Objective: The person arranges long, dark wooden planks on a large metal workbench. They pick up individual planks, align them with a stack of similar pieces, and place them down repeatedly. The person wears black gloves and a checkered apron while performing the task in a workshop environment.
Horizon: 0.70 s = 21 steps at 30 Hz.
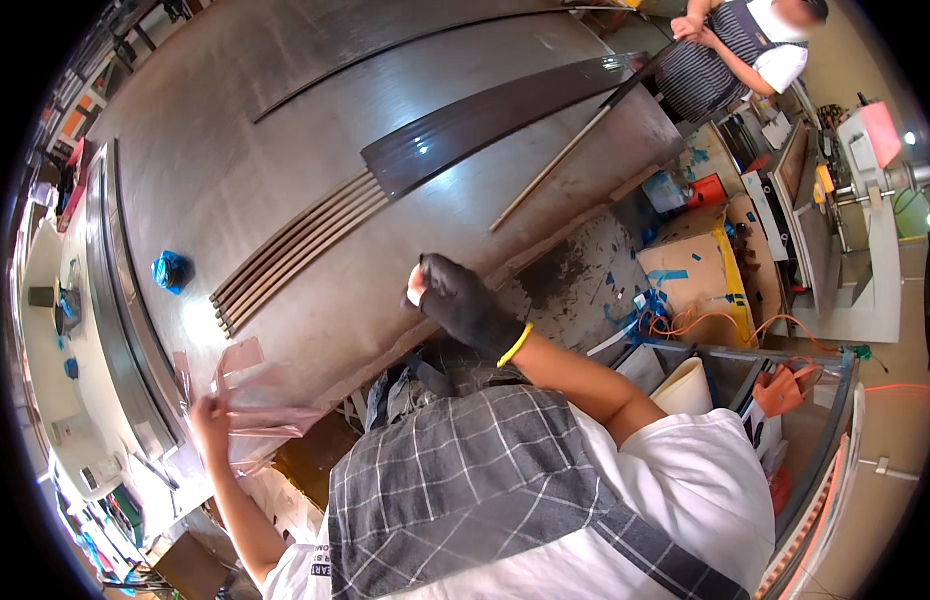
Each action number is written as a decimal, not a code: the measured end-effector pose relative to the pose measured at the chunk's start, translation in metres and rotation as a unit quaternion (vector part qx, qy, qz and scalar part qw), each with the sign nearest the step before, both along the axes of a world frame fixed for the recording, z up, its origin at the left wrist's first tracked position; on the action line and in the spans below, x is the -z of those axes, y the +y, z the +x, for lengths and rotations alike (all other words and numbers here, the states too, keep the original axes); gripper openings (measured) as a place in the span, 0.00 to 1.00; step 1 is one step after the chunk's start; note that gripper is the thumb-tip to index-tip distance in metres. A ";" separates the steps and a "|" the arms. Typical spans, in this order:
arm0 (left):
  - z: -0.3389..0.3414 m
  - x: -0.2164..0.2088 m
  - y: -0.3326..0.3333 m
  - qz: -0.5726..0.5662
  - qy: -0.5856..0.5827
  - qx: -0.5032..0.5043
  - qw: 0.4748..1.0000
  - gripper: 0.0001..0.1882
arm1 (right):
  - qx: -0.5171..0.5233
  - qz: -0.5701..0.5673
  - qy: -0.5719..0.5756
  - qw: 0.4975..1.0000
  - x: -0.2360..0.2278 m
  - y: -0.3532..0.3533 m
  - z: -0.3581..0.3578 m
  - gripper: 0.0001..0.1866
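Observation:
At the near left corner of the metal table, my left hand (210, 418), bare, has its fingers closed on a pinkish clear film (270, 420). Strips of this film lie over the table edge. My right hand (457, 298), in a black glove with bare fingertips, hovers by the table's near edge with the fingers curled in; whatever may be inside is hidden. Beyond it, several thin brown rods (300, 250) lie side by side, their far parts covered by a long dark glossy sheet (485, 118). A single slim rod (555, 172) rests apart to the right.
The broad metal table (215, 120) carries a crumpled blue wad (169, 271) at left and a long thin dark strip (385, 52) at the back. Another person (730, 50) stands at the far right. A cardboard box (695, 262) and a bin (815, 400) stand to my right.

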<state>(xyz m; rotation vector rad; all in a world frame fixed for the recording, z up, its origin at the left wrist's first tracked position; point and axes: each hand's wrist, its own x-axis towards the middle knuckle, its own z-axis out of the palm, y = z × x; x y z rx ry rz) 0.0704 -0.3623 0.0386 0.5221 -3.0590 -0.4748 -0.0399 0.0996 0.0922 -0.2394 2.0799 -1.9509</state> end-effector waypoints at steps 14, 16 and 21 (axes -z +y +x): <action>0.005 0.056 -0.022 0.449 0.424 -0.487 0.618 0.25 | 0.435 -0.401 -0.098 0.800 0.114 0.248 -0.222 0.18; 0.004 0.047 -0.029 0.239 0.255 -0.597 0.722 0.25 | 0.330 -0.390 -0.134 0.849 0.117 0.256 -0.224 0.18; 0.068 0.069 -0.096 -0.054 -0.067 -0.579 0.810 0.30 | -0.023 -0.035 -0.372 0.927 0.061 0.175 -0.114 0.23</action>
